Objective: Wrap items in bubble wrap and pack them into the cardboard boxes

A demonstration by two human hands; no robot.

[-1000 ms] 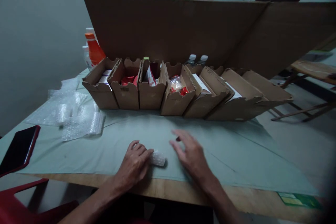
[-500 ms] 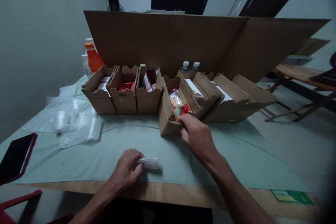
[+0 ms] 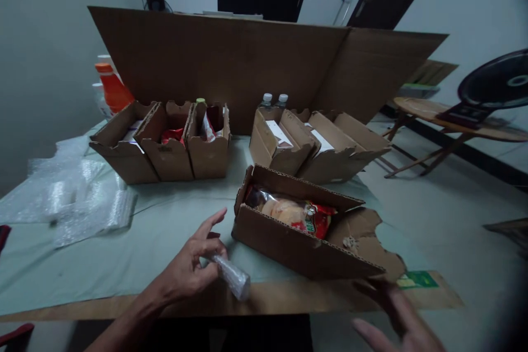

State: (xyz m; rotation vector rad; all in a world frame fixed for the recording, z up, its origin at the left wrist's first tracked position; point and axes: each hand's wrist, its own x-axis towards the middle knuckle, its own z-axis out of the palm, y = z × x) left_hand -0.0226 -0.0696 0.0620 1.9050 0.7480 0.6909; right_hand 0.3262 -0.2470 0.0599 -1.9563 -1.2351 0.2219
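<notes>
My left hand (image 3: 193,264) is closed around a small roll of clear bubble wrap (image 3: 236,279), its index finger stretched out. The roll tilts down over the table's front edge. Right of it, a brown cardboard box (image 3: 305,250) sits turned diagonally on the table, with a ragged flap at its right end. Inside this box lies a clear-and-red packet (image 3: 289,212) holding pale round pieces. My right hand (image 3: 396,316), partly blurred, is by the box's lower right corner, thumb and fingers apart. Whether its fingertips touch the cardboard, I cannot tell.
Three cardboard boxes (image 3: 165,162) with packets stand at the back left, more boxes (image 3: 284,157) at the back right. Behind them rises a cardboard screen (image 3: 231,66). Bubble wrap sheets (image 3: 82,192) lie left. An orange bottle (image 3: 113,88) and two white-capped bottles (image 3: 274,100) stand behind.
The box with the red packet has come out of the row, forward and turned sideways. My right hand has moved from its front rim to its near right corner. The view has swung right.
</notes>
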